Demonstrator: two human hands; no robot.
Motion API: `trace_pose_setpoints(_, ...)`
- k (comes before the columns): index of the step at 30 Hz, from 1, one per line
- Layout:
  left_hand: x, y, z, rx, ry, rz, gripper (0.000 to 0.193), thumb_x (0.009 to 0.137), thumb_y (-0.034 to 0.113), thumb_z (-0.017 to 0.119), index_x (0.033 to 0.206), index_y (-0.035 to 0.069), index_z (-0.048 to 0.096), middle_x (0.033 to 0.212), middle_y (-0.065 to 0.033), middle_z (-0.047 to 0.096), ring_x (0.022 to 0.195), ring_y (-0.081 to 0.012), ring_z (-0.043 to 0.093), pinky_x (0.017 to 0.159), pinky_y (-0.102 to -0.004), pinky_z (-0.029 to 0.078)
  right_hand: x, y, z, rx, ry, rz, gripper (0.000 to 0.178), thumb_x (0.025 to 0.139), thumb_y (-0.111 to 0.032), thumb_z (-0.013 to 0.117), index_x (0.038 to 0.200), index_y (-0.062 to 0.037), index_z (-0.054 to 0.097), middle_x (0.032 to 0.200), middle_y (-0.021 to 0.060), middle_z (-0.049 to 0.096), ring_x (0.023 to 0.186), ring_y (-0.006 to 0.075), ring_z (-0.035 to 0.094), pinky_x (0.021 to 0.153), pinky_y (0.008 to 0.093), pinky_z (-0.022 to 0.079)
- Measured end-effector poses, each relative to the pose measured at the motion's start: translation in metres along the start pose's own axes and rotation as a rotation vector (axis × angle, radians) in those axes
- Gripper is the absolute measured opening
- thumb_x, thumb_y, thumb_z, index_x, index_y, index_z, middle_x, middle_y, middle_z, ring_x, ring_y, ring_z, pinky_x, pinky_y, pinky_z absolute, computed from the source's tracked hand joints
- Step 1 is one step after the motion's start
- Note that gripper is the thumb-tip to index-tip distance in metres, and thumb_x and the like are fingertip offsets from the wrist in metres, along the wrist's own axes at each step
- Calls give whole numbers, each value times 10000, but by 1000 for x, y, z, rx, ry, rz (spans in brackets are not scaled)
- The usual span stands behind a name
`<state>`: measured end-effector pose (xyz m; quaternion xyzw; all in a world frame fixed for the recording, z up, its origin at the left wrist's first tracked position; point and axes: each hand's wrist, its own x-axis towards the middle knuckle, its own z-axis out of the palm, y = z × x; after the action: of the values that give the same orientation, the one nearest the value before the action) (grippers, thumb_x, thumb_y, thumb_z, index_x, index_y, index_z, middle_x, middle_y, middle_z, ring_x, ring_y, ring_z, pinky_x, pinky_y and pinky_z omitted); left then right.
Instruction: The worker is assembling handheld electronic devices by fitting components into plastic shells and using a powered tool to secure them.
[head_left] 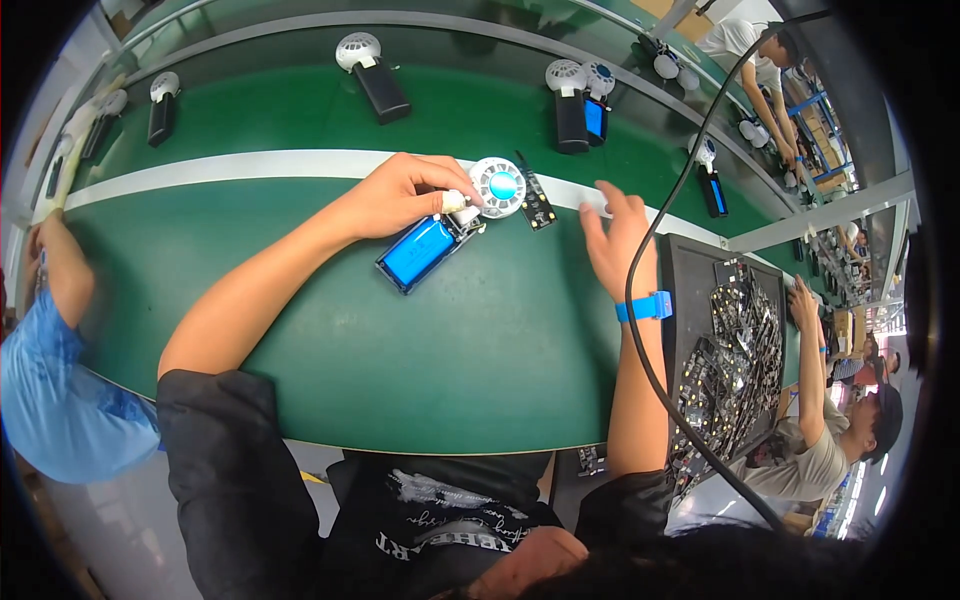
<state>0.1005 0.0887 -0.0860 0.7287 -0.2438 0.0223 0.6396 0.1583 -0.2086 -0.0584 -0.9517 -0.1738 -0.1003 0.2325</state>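
Note:
My left hand [418,192] is closed around the neck of a handheld fan. The fan has a round white head [497,187] with a light-blue centre and an opened body showing a blue battery [418,250]. Something white covers the tip of my thumb. Touching or just beside the fan head lies a small black circuit board [537,204], partly over the white strip. My right hand [622,238], with a blue wristband [645,306], hovers right of the board. Its fingers are apart and I see nothing between them.
A black tray [690,262] heaped with circuit boards [735,345] stands at the right. Several fans, such as one [374,78], lie on the green belt [270,95] beyond the white strip [230,166]. A black cable [672,195] crosses the view. Co-workers sit at both sides.

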Motion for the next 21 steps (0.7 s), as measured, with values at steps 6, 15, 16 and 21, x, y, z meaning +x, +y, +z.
trace_pose_setpoints(6,-2,0,1,52,74,-44,172,864,-19,682,1009,-1,774,985,-69,726,906,-148,663,827,-287,527,-4,-12,28,-27,129,-425,433,906,-245,711,1268,-28,612,1277,191,596,1176,359,579,998,478,467)
trace_pose_setpoints(15,-7,11,17,303,255,170,116,775,-4,772,890,-2,766,858,-74,726,799,-176,680,715,-298,528,-16,-28,23,-51,-127,-381,451,832,-145,760,1242,-50,595,1193,161,601,1050,309,631,847,427,534)
trace_pose_setpoints(16,-7,12,18,303,258,170,116,775,-4,772,890,-2,766,858,-74,726,799,-176,680,715,-298,528,-17,-30,20,25,-141,-350,445,832,-127,753,1241,-49,597,1162,151,601,969,285,635,798,404,534)
trace_pose_setpoints(21,-7,16,22,618,309,315,107,741,28,789,841,33,752,834,-50,716,771,-202,681,662,-312,534,-12,-19,20,340,-158,-199,433,841,-84,720,1255,-39,599,1083,120,608,683,193,599,649,324,517)
